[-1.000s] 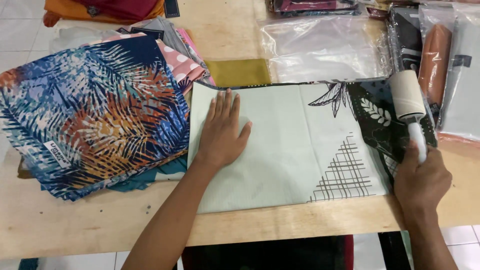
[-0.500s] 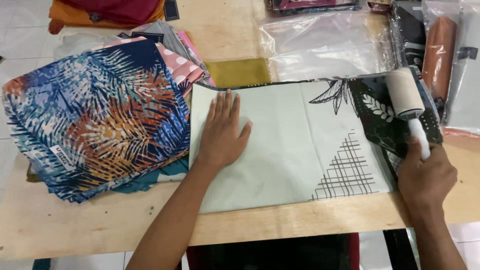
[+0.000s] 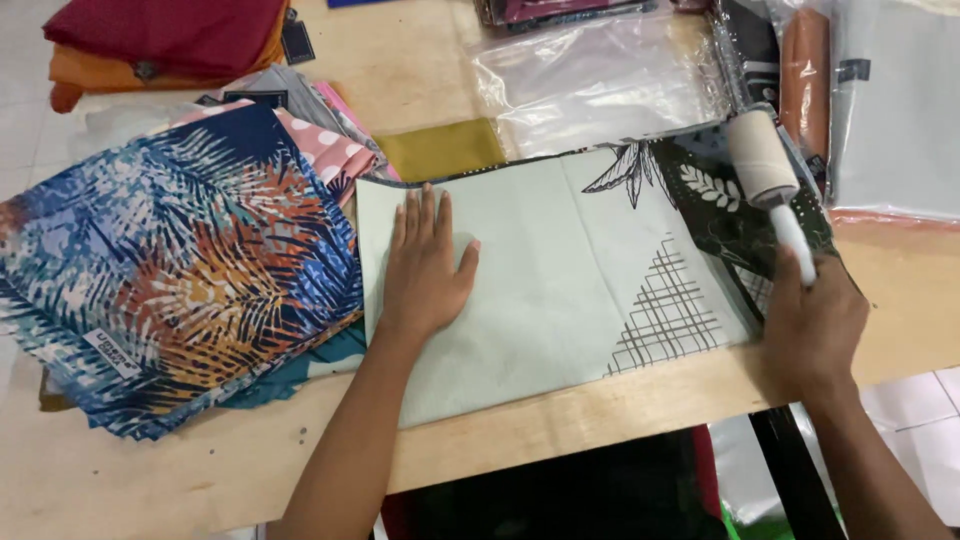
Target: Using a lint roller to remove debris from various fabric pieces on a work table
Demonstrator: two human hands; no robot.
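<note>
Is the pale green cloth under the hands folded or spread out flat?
Folded: the pale green cloth lies as a neat rectangle with straight edges, pressed by the left hand, on the wooden table.

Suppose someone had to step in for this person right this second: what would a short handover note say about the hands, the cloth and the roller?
Left hand: flat, palm down on the pale green folded cloth, pinning its left part to the wooden table.
Right hand: closed around the white handle of the lint roller; the roller head rests on the cloth's dark leaf-print end at the right.
Nearby: a stack of folded blue palm-print fabrics to the left, clear plastic bags behind.
Done: cloth laid out flat, roller on it.
Left: the pictures do not show which parts are already rolled; the pale middle lies between roller and left hand.
</note>
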